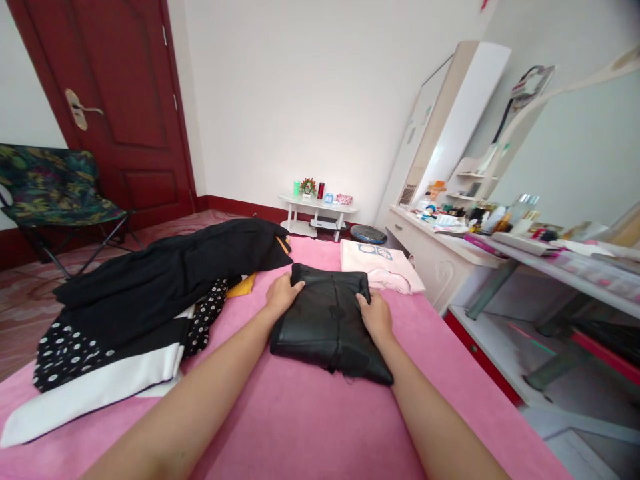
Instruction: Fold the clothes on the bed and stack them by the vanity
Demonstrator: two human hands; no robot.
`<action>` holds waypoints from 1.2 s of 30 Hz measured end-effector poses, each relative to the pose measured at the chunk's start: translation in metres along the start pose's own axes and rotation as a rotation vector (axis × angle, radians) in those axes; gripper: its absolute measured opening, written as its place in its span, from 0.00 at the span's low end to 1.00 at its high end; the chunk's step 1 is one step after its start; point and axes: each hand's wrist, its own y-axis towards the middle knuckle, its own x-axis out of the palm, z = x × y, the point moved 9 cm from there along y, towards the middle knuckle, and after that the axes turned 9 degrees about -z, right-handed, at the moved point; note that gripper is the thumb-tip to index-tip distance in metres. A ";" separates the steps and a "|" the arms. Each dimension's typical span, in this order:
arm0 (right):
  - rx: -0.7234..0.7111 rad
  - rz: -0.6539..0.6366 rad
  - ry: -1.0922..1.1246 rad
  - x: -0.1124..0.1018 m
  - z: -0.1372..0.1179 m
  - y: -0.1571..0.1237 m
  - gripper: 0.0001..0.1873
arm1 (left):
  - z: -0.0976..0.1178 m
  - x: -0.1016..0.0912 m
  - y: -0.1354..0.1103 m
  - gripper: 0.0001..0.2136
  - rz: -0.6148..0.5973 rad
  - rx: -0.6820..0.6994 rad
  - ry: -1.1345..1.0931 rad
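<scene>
A black leather-like garment (330,320), folded into a rough square, lies on the pink bedspread (305,427) in front of me. My left hand (283,293) grips its far left edge, with the thumb on top and the fingers partly hidden. On the far right edge, my right hand (375,316) pinches the same garment, thumb over the top. Just beyond it rests a folded pale pink shirt (383,267) with a printed front. To the left is a loose pile with black clothing (165,267) on top, over dotted black fabric (67,350) and a white piece (100,393).
A camouflage folding chair (55,183) stands at the left by the red door (115,100). Beyond the bed is a small white table (320,202) with ornaments. A dressing table (440,240) crowded with bottles borders the right side, near a large mirror (575,160).
</scene>
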 end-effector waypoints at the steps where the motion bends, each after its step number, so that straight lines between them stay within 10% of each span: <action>1: -0.008 0.002 -0.009 0.001 0.001 0.000 0.20 | -0.004 0.002 0.001 0.17 0.007 0.001 0.016; 19: -0.020 -0.108 -0.235 -0.002 -0.013 -0.025 0.21 | 0.009 -0.012 -0.011 0.16 -0.174 0.063 0.184; 26: -0.051 -0.195 -0.334 -0.032 -0.061 -0.026 0.24 | 0.105 -0.056 -0.058 0.26 -0.102 0.107 0.387; 31: -0.378 0.131 -0.104 -0.079 -0.150 -0.018 0.28 | 0.171 -0.021 -0.098 0.18 -0.102 0.381 0.359; 33: -0.396 0.182 -0.087 -0.068 -0.148 -0.024 0.27 | 0.154 0.002 -0.105 0.20 -0.116 0.394 0.346; 36: -0.211 -0.076 -0.183 -0.007 -0.103 -0.031 0.26 | 0.102 0.036 -0.103 0.23 -0.198 0.321 0.365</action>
